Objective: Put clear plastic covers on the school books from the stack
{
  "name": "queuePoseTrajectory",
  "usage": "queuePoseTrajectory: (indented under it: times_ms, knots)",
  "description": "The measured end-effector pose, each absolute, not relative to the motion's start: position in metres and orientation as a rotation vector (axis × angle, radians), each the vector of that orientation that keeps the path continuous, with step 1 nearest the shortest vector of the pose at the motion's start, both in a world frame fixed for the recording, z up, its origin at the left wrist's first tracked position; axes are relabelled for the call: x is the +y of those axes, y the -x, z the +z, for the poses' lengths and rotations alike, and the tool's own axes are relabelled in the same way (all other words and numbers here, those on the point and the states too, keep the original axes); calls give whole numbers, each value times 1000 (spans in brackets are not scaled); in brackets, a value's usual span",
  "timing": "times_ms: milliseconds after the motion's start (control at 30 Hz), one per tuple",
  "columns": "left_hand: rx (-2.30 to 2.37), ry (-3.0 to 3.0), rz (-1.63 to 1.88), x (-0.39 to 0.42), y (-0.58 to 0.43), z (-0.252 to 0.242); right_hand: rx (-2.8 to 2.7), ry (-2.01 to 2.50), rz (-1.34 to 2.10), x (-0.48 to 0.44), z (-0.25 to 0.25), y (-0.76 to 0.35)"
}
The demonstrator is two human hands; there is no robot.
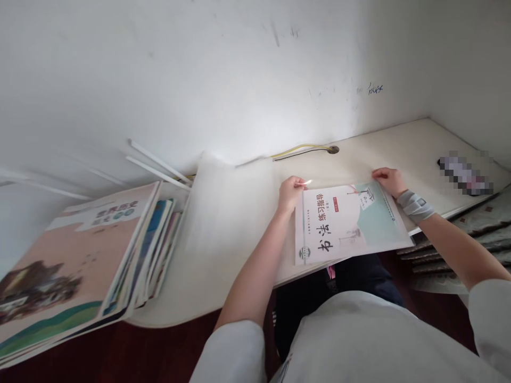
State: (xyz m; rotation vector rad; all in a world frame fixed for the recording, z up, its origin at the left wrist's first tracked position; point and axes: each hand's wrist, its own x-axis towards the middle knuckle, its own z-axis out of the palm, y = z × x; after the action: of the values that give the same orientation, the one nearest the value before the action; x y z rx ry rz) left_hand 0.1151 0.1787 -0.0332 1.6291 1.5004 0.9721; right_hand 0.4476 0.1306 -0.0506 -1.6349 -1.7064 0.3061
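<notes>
A thin workbook [347, 221] with a white and pale green cover and red characters lies on the white desk [403, 146] in front of me, its near edge hanging over the desk's front. My left hand [290, 192] pinches the book's far left corner, fingers closed on it. My right hand [389, 180] grips the far right corner; a grey band wraps that wrist. A blurred white sheet [229, 205] stands just left of my left hand.
A leaning stack of large books [85, 255] fills the desk's left side. White strips [157, 162] rest against the wall. A yellow cable runs into a desk hole [333, 149]. A blurred object [465, 173] lies at the right; patterned fabric [485, 218] beyond.
</notes>
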Motion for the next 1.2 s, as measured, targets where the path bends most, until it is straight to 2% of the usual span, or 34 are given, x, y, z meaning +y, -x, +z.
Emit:
queuePoseTrajectory:
  times_ms: [200, 433, 567, 700, 833, 967, 1200]
  knots:
    - [1769, -1900, 899, 179, -118, -36, -1927, 1649, 168, 166, -53, -429]
    - [1856, -2202, 688, 159, -135, -19, -2122, 1702, 36, 175, -50, -420]
    - [1713, -2558, 335, 118, -162, -9, -2190, 1754, -5, 175, -44, -423]
    - [1582, -2524, 29, 89, -185, -23, -2207, 1832, -55, 168, -34, -411]
    - [1631, -2492, 64, 89, -190, -35, -2222, 1821, -146, 133, -28, -357]
    - [1628, -2466, 45, 92, -188, -34, -2255, 1715, 74, 94, -34, -304]
    - [1721, -2382, 245, 104, -171, -41, -2395, 1803, 109, 103, -38, -340]
